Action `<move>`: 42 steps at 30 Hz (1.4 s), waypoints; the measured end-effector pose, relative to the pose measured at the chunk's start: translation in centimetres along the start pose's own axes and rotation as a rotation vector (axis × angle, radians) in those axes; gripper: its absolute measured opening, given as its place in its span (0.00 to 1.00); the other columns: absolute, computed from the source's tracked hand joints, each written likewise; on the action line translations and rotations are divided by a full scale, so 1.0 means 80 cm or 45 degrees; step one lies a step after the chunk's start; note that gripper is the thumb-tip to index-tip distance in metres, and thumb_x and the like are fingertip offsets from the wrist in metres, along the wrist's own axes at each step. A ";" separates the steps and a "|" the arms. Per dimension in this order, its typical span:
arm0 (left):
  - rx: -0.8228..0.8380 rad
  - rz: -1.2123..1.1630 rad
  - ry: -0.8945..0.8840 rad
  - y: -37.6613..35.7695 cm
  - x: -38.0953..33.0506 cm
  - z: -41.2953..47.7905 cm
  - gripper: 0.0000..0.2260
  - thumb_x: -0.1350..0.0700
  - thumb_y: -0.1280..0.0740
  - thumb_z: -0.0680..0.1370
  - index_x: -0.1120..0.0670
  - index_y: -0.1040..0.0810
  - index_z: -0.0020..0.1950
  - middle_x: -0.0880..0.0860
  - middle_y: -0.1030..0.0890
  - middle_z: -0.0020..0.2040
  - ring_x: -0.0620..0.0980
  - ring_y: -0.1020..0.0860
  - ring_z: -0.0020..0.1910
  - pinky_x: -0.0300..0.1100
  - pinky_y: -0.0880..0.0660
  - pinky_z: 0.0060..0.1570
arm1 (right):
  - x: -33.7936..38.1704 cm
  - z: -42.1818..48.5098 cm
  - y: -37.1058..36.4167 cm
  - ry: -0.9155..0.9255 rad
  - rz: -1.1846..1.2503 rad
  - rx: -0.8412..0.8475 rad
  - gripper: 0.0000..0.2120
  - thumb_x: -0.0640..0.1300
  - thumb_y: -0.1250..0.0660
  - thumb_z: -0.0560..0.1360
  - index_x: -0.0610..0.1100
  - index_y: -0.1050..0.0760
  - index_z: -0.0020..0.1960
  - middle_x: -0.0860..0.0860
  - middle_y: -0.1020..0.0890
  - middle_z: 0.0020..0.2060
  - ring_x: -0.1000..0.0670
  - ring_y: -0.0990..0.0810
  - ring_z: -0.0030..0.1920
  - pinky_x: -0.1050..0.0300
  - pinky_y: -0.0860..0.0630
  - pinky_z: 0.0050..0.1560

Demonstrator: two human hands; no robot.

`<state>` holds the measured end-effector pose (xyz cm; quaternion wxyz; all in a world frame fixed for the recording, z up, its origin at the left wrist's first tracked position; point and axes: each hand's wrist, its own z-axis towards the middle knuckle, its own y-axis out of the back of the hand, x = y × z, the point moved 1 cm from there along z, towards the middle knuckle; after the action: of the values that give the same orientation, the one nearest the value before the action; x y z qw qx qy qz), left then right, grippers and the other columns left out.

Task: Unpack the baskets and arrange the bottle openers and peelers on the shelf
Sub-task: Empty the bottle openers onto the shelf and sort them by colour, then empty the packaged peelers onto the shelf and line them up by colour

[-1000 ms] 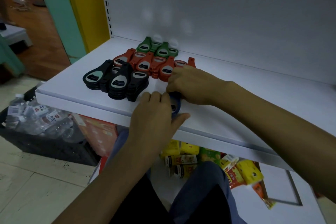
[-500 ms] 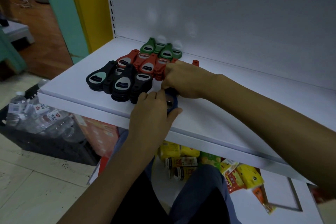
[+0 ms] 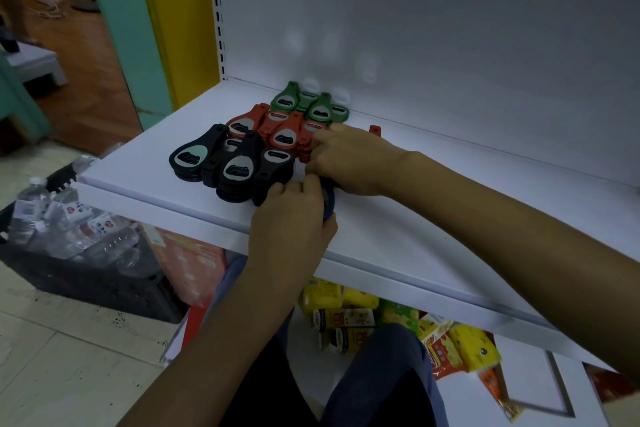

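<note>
Two hands meet over one blue bottle opener [image 3: 331, 199] near the front edge of the white shelf [image 3: 145, 166], a little above the middle of the view. At eight o'clock a dark crate [image 3: 86, 274] on the floor holds clear water bottles [image 3: 69, 222].

On the shelf, at ten o'clock from the hands, the black bottle openers [image 3: 235, 166] lie in low stacks. They are paddle-shaped, with a pale oval inset and a dark slot, narrow ends pointing to the back wall. Just behind them, at eleven o'clock, the red bottle openers [image 3: 284, 135] are laid the same way. The green bottle openers [image 3: 320, 109] sit at twelve o'clock, close to the wall.

The left hand [image 3: 291, 218] reaches up from six o'clock. Its fingers curl over the blue opener and its thumb is hooked at the near rim, pinching it against the shelf. Only a curved blue edge shows between the hands, just beside the black stacks.

The right hand [image 3: 349, 159] comes in from four o'clock, knuckles up. Its fingers bend down over the opener's far end and its forefinger touches the red ones. Whether it grips the blue piece I cannot tell. A small red tip [image 3: 374, 130] shows behind its knuckles. At five o'clock, under the shelf, lie yellow snack packs [image 3: 460, 347].
</note>
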<state>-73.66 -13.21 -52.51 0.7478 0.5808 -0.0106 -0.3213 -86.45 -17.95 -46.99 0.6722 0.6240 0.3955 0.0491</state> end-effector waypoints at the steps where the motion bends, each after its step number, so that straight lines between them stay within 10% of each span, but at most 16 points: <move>1: 0.009 -0.006 -0.003 0.000 0.000 -0.001 0.26 0.42 0.36 0.77 0.54 0.36 0.70 0.54 0.23 0.58 0.54 0.29 0.58 0.43 0.29 0.48 | 0.000 -0.001 0.000 0.000 -0.004 0.006 0.09 0.40 0.41 0.79 0.46 0.22 0.52 0.50 0.20 0.47 0.48 0.27 0.51 0.53 0.30 0.52; 11: 0.116 0.081 -0.005 0.002 0.000 0.005 0.27 0.39 0.37 0.76 0.54 0.34 0.69 0.53 0.25 0.63 0.53 0.30 0.61 0.43 0.31 0.51 | 0.001 0.008 0.006 0.011 -0.060 0.079 0.08 0.39 0.39 0.78 0.46 0.22 0.48 0.51 0.32 0.36 0.49 0.31 0.43 0.53 0.29 0.46; 17: 0.077 0.071 -0.065 0.010 -0.002 -0.002 0.31 0.40 0.37 0.76 0.54 0.39 0.73 0.53 0.32 0.71 0.53 0.33 0.65 0.44 0.30 0.56 | -0.001 -0.004 0.006 -0.044 0.026 0.044 0.15 0.38 0.40 0.78 0.47 0.24 0.62 0.50 0.20 0.56 0.48 0.26 0.57 0.51 0.27 0.57; 24: -0.344 0.090 -0.424 0.034 -0.014 0.002 0.27 0.49 0.24 0.69 0.64 0.23 0.61 0.62 0.20 0.58 0.63 0.22 0.55 0.54 0.22 0.48 | -0.007 -0.071 0.015 -0.531 0.227 -0.233 0.17 0.43 0.36 0.74 0.48 0.26 0.63 0.51 0.21 0.59 0.47 0.25 0.59 0.54 0.32 0.59; 30: -0.088 0.241 -0.658 0.003 -0.069 0.042 0.38 0.38 0.41 0.77 0.53 0.57 0.78 0.54 0.57 0.79 0.55 0.57 0.77 0.54 0.53 0.74 | -0.006 -0.177 -0.008 -1.095 0.268 -0.222 0.34 0.53 0.32 0.73 0.49 0.40 0.75 0.43 0.41 0.76 0.43 0.41 0.74 0.48 0.46 0.72; 42: 0.193 0.057 -1.302 -0.069 -0.233 0.041 0.37 0.41 0.42 0.78 0.50 0.61 0.78 0.52 0.61 0.78 0.52 0.61 0.77 0.54 0.60 0.73 | 0.080 -0.384 -0.010 -2.007 0.412 0.009 0.40 0.55 0.33 0.72 0.51 0.50 0.77 0.43 0.54 0.78 0.43 0.52 0.77 0.42 0.52 0.74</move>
<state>-92.32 -7.50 -49.62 0.6095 0.4018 -0.4103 -0.5465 -100.61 10.06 -47.90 0.7360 0.5269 -0.2905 -0.3103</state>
